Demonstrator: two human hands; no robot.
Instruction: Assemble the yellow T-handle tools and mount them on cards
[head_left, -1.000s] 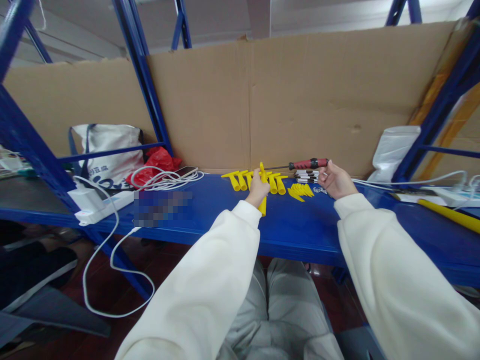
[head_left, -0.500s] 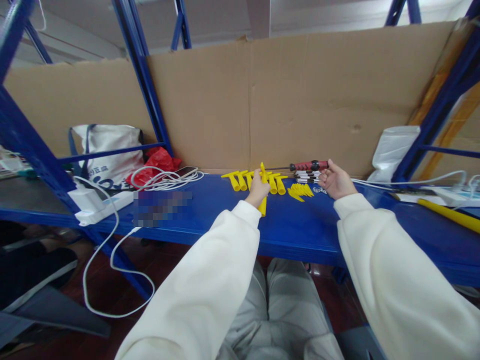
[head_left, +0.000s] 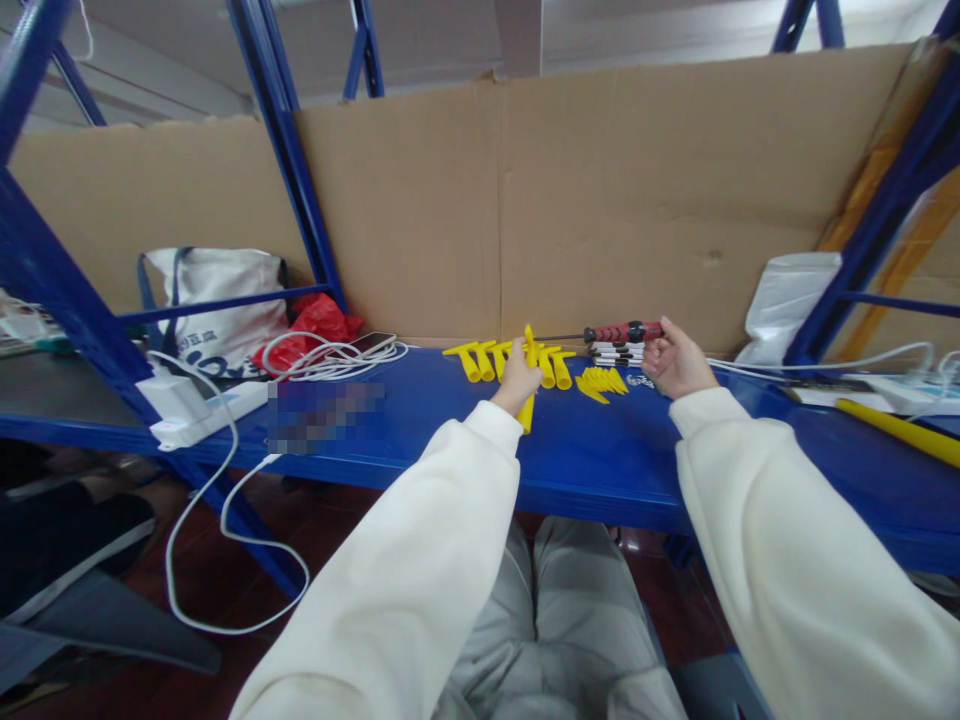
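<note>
At blue metal counter (head_left: 600, 450): gripping yellow plastic tubular piece (head_left: 528, 415) in left hand (head_left: 519, 378), probably bracing against red-black screwdriver (head_left: 619, 332) pinched in right hand (head_left: 679, 362).

Red and black on the screwdriver handle (head_left: 611, 332) at three o'clock; yellow on the held piece (head_left: 528, 415); blue across the surface (head_left: 424, 405).

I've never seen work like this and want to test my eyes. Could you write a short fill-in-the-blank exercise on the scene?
1. The right hand holds a ____ by its red and black handle.
2. The part gripped by the left hand is coloured ____.
3. The tall panel behind the blue shelf is made of ____.

Missing words: screwdriver; yellow; cardboard.
</note>
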